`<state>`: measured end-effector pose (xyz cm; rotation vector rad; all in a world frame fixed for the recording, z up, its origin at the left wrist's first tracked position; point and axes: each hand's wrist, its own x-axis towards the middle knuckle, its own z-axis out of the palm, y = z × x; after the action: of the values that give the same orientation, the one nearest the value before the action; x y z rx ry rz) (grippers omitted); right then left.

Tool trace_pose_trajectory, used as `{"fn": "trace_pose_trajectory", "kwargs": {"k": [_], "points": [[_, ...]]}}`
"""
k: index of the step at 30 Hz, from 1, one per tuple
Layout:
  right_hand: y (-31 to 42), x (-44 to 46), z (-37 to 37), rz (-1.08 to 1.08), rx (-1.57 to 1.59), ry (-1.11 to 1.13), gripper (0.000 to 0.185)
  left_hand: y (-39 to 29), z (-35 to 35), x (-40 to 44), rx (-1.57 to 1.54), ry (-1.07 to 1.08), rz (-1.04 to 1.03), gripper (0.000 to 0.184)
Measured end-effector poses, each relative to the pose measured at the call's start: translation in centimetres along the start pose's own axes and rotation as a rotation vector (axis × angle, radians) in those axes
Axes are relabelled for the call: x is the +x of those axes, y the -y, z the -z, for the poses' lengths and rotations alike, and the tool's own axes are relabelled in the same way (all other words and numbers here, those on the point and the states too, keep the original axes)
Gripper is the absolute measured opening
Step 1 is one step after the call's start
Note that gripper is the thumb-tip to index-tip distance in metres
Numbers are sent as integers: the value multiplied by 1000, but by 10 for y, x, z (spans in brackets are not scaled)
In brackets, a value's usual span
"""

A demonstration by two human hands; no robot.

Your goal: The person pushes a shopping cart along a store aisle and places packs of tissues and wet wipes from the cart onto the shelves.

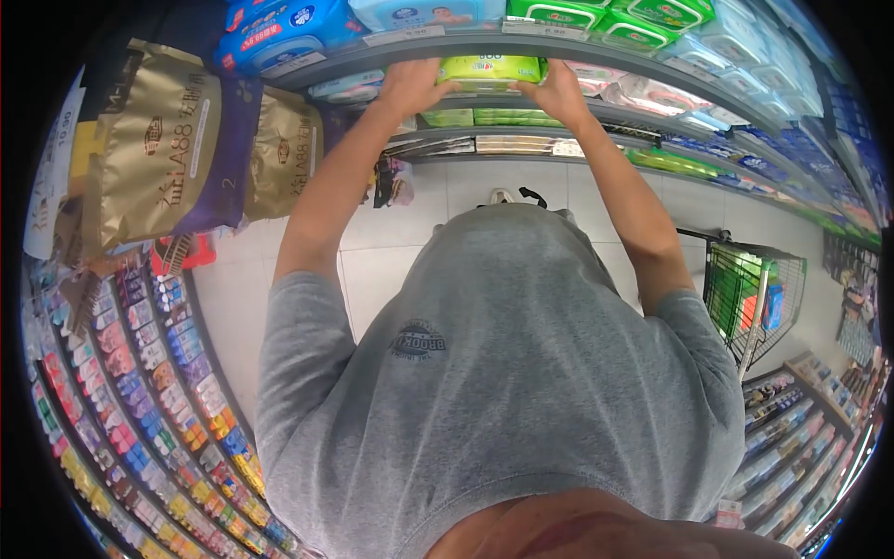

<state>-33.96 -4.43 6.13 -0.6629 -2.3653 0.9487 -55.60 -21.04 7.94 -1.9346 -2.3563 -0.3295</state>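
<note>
Both arms reach up to a store shelf at the top of the head view. A bright green soft pack (492,68) lies between the hands, its upper part hidden under the shelf edge. My left hand (414,88) grips the pack's left end with fingers bent round it. At its right end, my right hand (556,93) holds it with thumb and fingers. More green packs (517,116) lie on the level below. Pink and white packs (638,90) are to the right of my right hand.
Above is a shelf edge (419,51) with price tags and blue and green packs. Large gold bags (154,140) hang at the left. A wire shopping cart (754,298) stands at the right. Product racks (140,391) line the lower left, with light floor tiles (391,270) between.
</note>
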Motion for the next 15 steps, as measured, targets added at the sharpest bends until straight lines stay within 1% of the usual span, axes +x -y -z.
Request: {"fn": "trace_pose_trajectory", "kwargs": {"k": [2,3,5,7,9,10,14,15], "points": [[3,1,-1,-59,48,18,64,4,0,3,-38,5,9,68],[2,1,-2,-63,46,18,64,7,0,6,-42,7,8,68],[-2,3,-6,-47,49,-6,64,9,3,10,-92,76,28,66],[-8,5,-11,-33,31,-33,64,6,10,11,-82,85,33,67],[-8,5,-13,9,-6,-95,64,0,22,12,-36,145,33,63],[-8,4,-12,3,-38,-67,67,2,23,9,-70,-1,-41,64],[-8,1,-11,19,-124,-100,68,-1,15,8,41,-5,-13,65],[-5,0,-9,-12,-137,-72,69,-3,17,10,6,156,70,66]]}}
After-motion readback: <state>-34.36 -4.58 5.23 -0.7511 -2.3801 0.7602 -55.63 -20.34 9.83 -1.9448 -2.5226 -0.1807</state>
